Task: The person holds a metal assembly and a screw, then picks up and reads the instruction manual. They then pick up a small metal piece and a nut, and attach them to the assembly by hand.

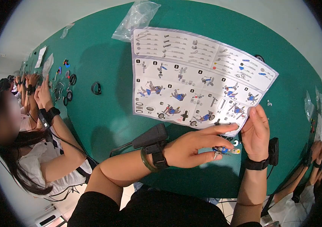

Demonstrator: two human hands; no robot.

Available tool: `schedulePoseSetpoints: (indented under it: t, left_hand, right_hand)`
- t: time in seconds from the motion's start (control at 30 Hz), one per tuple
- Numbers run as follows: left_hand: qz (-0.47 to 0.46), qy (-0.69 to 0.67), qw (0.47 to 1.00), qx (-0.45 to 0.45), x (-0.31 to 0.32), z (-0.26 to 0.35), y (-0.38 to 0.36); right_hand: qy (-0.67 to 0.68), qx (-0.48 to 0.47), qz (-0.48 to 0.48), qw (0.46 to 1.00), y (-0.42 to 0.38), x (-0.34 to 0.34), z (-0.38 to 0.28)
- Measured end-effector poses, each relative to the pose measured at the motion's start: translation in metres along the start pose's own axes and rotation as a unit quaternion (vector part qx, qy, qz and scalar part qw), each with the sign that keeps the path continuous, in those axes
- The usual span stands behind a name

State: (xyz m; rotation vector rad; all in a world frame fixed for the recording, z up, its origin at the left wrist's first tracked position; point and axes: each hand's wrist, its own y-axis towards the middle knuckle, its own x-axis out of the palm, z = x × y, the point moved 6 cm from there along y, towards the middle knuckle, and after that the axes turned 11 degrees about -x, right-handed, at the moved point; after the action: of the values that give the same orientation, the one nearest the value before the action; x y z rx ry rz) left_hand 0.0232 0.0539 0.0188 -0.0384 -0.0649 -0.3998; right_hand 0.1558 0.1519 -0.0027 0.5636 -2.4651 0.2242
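Note:
My left hand (pixel 189 149) reaches across from the left, its thumb and fingers closed on a small part-built model (pixel 224 150) with blue, silver and yellow pieces. Its index finger stretches out to the lower right edge of a printed instruction sheet (pixel 191 81). At that sheet's lower right corner, my right hand (pixel 257 132) grips the paper, thumb and fingers closed on it. The sheet shows parts along its top and numbered build steps of a blue motorcycle below. Some pieces on the table just behind the small model are partly hidden by my hands.
A clear plastic bag (pixel 136 20) lies behind the sheet on the green table (pixel 104 68). To the left are a black ring (pixel 96 88), black tyres (pixel 73 79) and several loose coloured parts. Another person (pixel 55 151) sits at the left; more people's hands (pixel 317 149) show at the right.

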Motion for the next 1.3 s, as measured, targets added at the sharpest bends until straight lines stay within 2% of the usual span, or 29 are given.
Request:
schedulePoseSetpoints:
  t: [0.9, 1.03, 1.13, 1.17, 1.3]
  left_hand:
    - [-0.003, 0.027, 1.000, 0.009, -0.002, 0.003, 0.000]
    - [0.008, -0.010, 1.000, 0.003, -0.003, 0.005, 0.001]
    - [-0.003, -0.111, 0.990, -0.091, -0.004, -0.008, -0.005]
    - [-0.005, -0.090, 0.991, -0.095, -0.005, -0.010, -0.006]
    - [-0.003, -0.174, 0.982, -0.078, -0.002, -0.010, -0.004]
  right_hand:
    - [0.013, 0.009, 0.009, 1.000, 0.000, 0.000, 0.003]
    - [0.011, 0.008, 0.000, 1.000, 0.000, 0.004, 0.002]
    - [0.014, 0.012, -0.006, 1.000, 0.000, 0.002, 0.002]
    - [0.017, 0.015, -0.011, 1.000, 0.000, 0.002, 0.003]
    - [0.019, 0.011, -0.010, 1.000, 0.001, 0.003, 0.002]
